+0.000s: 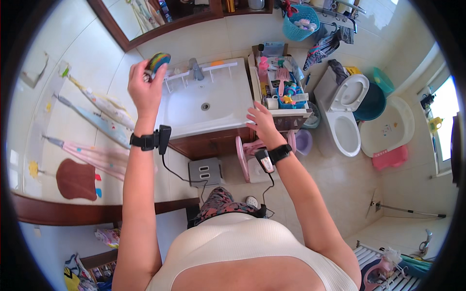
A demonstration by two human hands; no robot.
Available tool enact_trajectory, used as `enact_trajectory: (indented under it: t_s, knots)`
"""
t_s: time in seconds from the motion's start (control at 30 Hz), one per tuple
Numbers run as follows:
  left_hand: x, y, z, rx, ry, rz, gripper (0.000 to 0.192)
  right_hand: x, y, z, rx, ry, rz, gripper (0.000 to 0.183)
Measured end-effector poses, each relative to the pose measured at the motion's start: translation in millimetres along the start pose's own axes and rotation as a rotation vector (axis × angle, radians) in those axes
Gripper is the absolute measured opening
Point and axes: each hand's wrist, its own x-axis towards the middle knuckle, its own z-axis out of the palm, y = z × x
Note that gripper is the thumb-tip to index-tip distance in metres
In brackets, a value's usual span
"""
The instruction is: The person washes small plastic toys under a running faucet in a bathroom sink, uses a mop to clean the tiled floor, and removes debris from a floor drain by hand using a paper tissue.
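My left hand (147,83) is raised at the upper left, its fingers closed around a small rounded object (159,62) with rainbow-coloured stripes; what it is I cannot tell. Below and to its right lies a white washbasin (222,112) with a grey faucet (196,70) and a narrow white rack (218,67) behind the drain. My right hand (261,122) hovers by the basin's right front corner, fingers spread and holding nothing. Close beyond it, a cabinet top bears a pink hairbrush (281,78), a pink bottle (263,65) and a blue basket (291,105) of small items.
A mirror cabinet (174,27) hangs above the basin. Towels (105,127) hang on the left wall. A grey step stool (205,172) and a pink child's seat (242,156) stand below. The toilet (344,127), with its lid up, and a baby bathtub (391,127) are at right.
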Motion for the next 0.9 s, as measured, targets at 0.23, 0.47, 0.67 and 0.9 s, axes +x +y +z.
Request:
enact_trajectory:
  t_s: [0.23,0.47,0.67,0.9]
  knots:
    - [-108,-157,46,0.365,-0.800,-0.319,0.033,-3,16,-57,0.048,0.119,0.077,0.059]
    - [-104,-209,127,0.213,-0.978,-0.357,0.032,-34,17,-96,0.032,0.338,0.087,0.047]
    - [-91,-228,226,-0.083,-0.768,-0.314,0.036,-41,29,-92,0.100,0.465,0.101,0.041]
    - [-63,-260,347,-0.137,-0.683,-0.362,0.034,-35,42,-83,0.129,0.565,0.166,0.037]
